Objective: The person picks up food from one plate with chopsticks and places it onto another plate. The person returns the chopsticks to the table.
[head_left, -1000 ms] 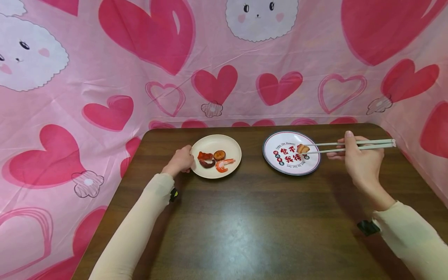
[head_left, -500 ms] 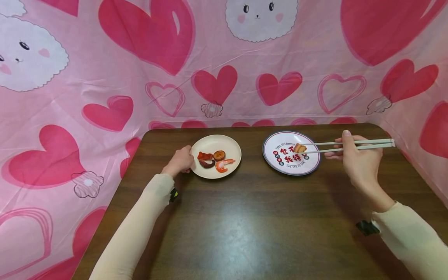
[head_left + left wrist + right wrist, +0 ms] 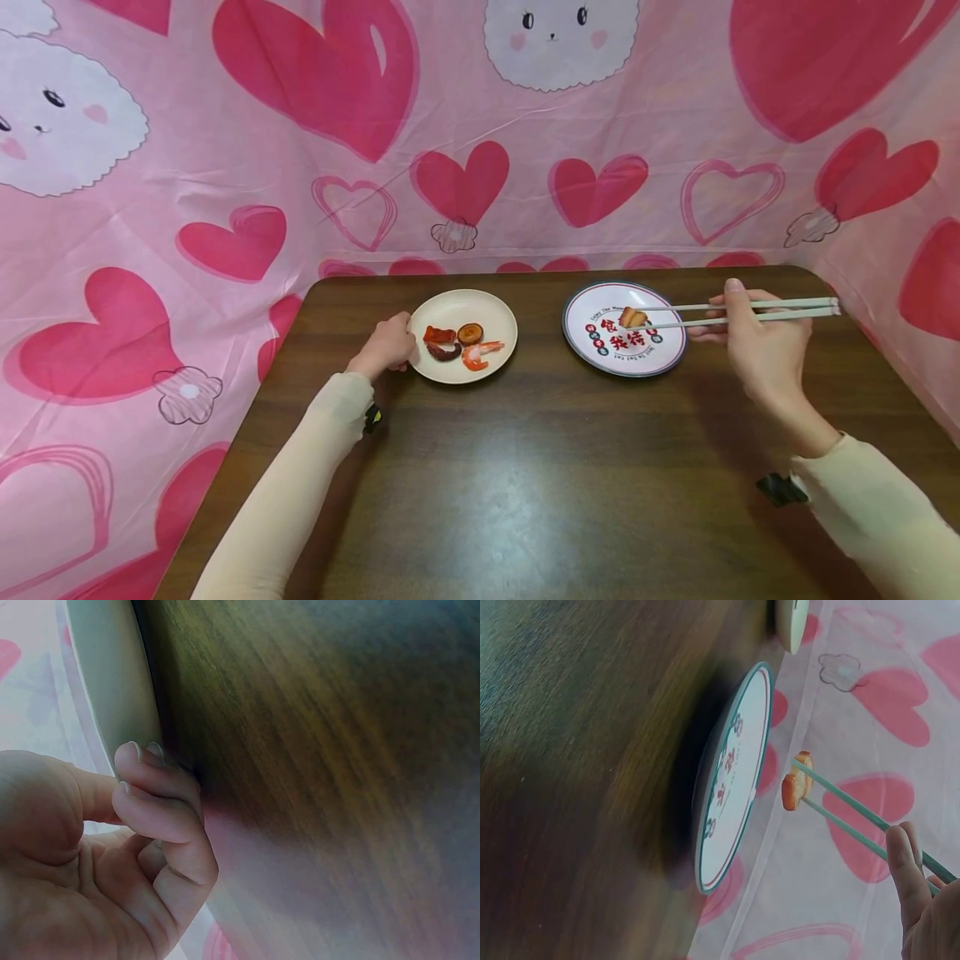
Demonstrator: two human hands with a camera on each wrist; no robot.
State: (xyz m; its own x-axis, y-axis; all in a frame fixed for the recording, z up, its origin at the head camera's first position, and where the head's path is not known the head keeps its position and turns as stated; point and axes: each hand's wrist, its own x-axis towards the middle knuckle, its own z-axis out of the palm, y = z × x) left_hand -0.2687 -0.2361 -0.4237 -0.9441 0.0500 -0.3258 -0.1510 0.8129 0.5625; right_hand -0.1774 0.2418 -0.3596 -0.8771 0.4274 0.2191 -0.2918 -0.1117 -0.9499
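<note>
My right hand (image 3: 768, 358) holds a pair of pale green chopsticks (image 3: 847, 801). Pinched between their tips is a golden-brown piece of food (image 3: 798, 781), possibly pork belly, raised above a white plate (image 3: 637, 295) with a blue rim and red lettering. To the left, my left hand (image 3: 386, 343) grips the near-left edge of a cream plate (image 3: 457, 303), its fingers curled at the rim in the left wrist view. On that plate lie a shrimp (image 3: 475, 358), a mushroom slice (image 3: 470, 334), a dark curled tentacle (image 3: 444, 352) and a reddish-brown piece (image 3: 438, 334).
Both plates stand toward the back of a dark wooden table (image 3: 480, 467). Close behind the table hangs a pink cloth (image 3: 517, 200) printed with hearts, which also runs along its left and right sides.
My right hand has moved slightly left, carrying the chopsticks and the food piece farther over the white plate. My left hand and the cream plate have stayed in place.
</note>
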